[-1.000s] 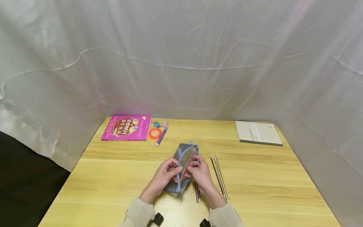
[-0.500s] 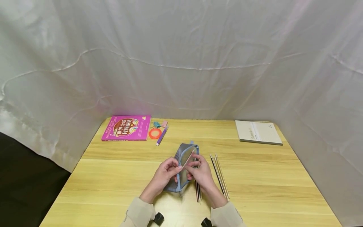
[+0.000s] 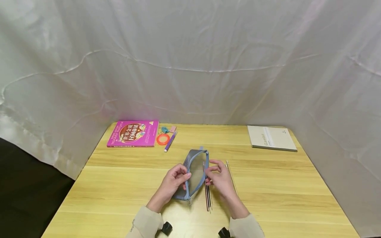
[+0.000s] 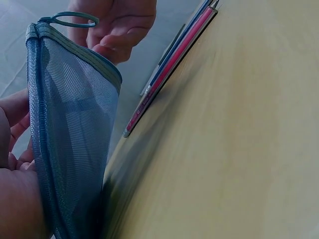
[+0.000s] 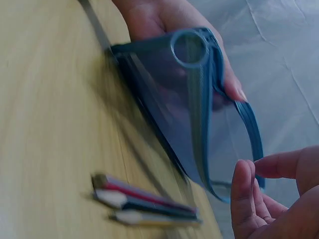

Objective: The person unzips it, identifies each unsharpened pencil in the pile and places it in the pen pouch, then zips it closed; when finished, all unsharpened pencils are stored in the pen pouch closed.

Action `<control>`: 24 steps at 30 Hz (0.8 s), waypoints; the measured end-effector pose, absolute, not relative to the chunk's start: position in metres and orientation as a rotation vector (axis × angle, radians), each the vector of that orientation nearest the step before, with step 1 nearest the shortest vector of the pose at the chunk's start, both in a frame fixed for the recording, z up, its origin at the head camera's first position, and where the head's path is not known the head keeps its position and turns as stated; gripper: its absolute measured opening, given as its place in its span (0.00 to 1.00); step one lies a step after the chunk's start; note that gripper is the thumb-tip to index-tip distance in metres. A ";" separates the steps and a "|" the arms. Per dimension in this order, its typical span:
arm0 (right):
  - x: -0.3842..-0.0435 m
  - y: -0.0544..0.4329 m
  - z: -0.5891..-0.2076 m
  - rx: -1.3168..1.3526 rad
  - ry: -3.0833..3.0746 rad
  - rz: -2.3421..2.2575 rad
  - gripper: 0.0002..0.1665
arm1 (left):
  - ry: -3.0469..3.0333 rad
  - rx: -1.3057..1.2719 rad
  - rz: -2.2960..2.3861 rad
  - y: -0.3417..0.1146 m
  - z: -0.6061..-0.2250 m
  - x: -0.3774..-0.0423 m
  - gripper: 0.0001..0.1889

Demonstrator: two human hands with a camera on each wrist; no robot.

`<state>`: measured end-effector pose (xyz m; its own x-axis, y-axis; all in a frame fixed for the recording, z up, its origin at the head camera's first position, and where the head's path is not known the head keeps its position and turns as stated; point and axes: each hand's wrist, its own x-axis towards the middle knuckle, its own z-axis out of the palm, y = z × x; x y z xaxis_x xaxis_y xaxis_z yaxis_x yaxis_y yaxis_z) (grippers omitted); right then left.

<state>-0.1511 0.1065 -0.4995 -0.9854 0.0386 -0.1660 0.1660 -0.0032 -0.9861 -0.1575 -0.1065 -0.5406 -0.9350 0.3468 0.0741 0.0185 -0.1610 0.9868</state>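
Note:
A blue-grey mesh pencil pouch (image 3: 196, 175) stands in the middle of the table, its zipped mouth spread wide. My left hand (image 3: 175, 178) pinches the left rim between thumb and fingers. Just at the right rim is my right hand (image 3: 220, 178), its fingers loosely bent and no pencil showing in them. In the right wrist view the fingertips of the right hand (image 5: 274, 194) overlap the pouch's mouth (image 5: 227, 134). Several pencils (image 3: 208, 195) lie beside the pouch, one red (image 4: 169, 72). Gold pencils (image 3: 231, 177) lie farther right, partly hidden by the right hand.
At the back left lie a pink book (image 3: 133, 133), an orange tape ring (image 3: 162, 139), a purple marker (image 3: 170, 142), a teal item (image 3: 165, 130) and a small pink block (image 3: 173, 129). A notebook (image 3: 272, 138) is at the back right. Grey cloth (image 3: 190, 66) hangs behind.
The pinkish pencil that my right hand held in the pouch's mouth is out of sight. That hand has drawn back to the right, and the mouth looks wider. The left hand stays put.

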 end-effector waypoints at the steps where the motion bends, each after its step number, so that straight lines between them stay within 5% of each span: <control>1: -0.152 0.109 -0.499 0.229 2.167 -2.146 0.31 | 1.875 0.422 2.201 -0.107 -0.540 -0.158 0.11; 24: -0.152 0.120 -0.532 0.210 2.369 -1.915 0.25 | 1.903 0.398 2.215 -0.112 -0.536 -0.158 0.11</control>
<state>-0.1522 0.1198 -0.5322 -0.9867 0.0511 -0.1543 0.1616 0.2053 -0.9653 -0.1577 -0.1118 -0.5360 -0.9451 0.3179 0.0761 0.0273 -0.1554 0.9875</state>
